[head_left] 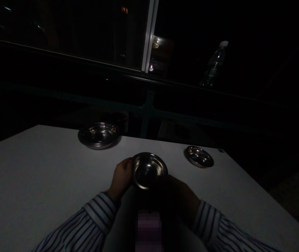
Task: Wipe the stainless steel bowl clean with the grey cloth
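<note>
I've got a steel bowl [148,170] up near centre, looks empty, left hand [122,176] clamped on its rim. Right hand [181,196] is in shadow beside it, contact unclear. Stacked bowls [99,135] far left, single bowl [199,156] far right, both on the white table [34,175].

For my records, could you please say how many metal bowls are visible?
3: one bowl held by the left hand, one bowl far left on the table, possibly a stack, one bowl at right.
</note>
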Available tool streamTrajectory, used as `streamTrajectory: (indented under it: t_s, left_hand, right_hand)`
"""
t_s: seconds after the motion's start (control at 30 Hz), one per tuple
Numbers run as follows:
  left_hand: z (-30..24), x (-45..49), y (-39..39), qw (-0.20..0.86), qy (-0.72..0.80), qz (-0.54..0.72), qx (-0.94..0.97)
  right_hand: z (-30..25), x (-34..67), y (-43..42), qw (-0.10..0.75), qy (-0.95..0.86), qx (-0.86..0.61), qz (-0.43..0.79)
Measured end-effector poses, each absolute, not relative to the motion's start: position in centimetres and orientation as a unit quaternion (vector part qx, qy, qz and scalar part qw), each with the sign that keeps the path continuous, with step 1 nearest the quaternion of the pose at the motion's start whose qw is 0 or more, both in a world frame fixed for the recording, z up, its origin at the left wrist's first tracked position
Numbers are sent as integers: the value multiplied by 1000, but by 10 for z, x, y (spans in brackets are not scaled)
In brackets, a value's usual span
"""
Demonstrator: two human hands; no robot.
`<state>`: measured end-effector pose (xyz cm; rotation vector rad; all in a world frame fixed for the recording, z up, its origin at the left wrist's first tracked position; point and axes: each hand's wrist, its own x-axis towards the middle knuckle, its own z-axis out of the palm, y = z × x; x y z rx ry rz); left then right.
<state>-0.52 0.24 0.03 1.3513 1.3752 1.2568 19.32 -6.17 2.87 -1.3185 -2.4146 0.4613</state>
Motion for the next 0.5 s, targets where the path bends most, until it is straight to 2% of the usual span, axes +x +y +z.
streamTrajectory:
  t_s: [0.2, 0.5]
  left_hand:
    - [0, -6, 1, 422, 512, 509, 548]
    - [1, -6, 0, 405, 527, 501, 554]
  right_hand:
    - [42, 217, -21, 134, -884, -439, 86]
    - [31, 216, 2, 188, -849, -482, 106]
